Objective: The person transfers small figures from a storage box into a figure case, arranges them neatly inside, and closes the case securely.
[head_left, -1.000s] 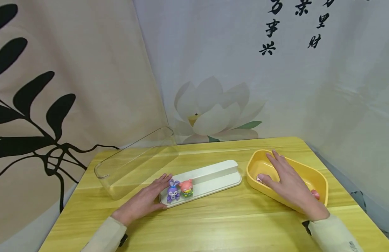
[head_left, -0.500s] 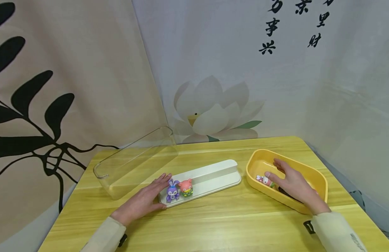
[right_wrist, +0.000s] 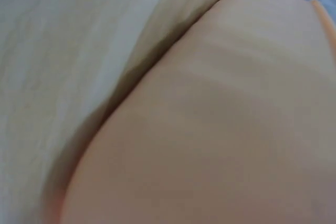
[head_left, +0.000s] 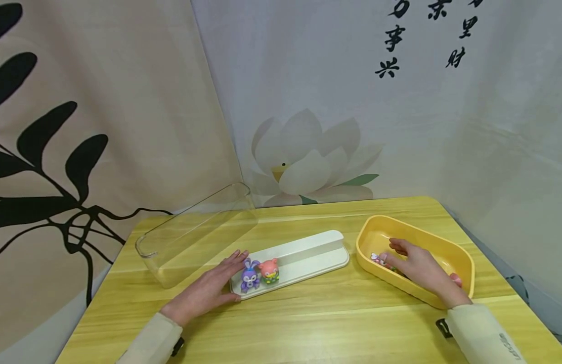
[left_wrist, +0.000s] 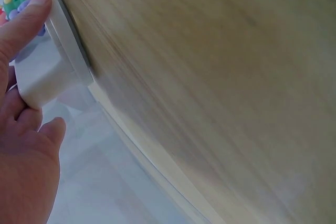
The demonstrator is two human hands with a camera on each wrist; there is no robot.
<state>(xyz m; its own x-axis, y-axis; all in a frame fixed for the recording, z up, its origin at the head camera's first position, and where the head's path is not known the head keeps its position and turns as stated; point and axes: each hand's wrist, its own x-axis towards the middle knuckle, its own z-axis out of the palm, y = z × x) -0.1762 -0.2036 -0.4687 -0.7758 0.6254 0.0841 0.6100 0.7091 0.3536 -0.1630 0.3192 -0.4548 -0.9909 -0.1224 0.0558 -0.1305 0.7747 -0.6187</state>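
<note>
My left hand (head_left: 207,294) grips the left end of a white stepped display base (head_left: 314,257), thumb along its front edge and fingers behind. On that end stand a purple rabbit figurine (head_left: 250,277) and a pink-headed figurine (head_left: 269,271) in green. My right hand (head_left: 422,267) reaches into a yellow bin (head_left: 466,255), fingers bent and apart from the thumb. A small white-and-pink figurine (head_left: 377,259) lies by the thumb, partly covered by it. The right wrist view is filled mostly by the blurred yellow bin wall (right_wrist: 210,119), so the fingers are hidden there.
A clear plastic cover (head_left: 196,240) lies at the back left of the wooden table (head_left: 308,323). Something pink (head_left: 456,279) shows in the bin beside the right wrist. A printed curtain (head_left: 308,76) hangs behind the table.
The right hand has lowered into the bin, its fingers bending, and then shifted slightly left, its thumb now over part of the white-and-pink figurine. The left hand and the base have stayed put.
</note>
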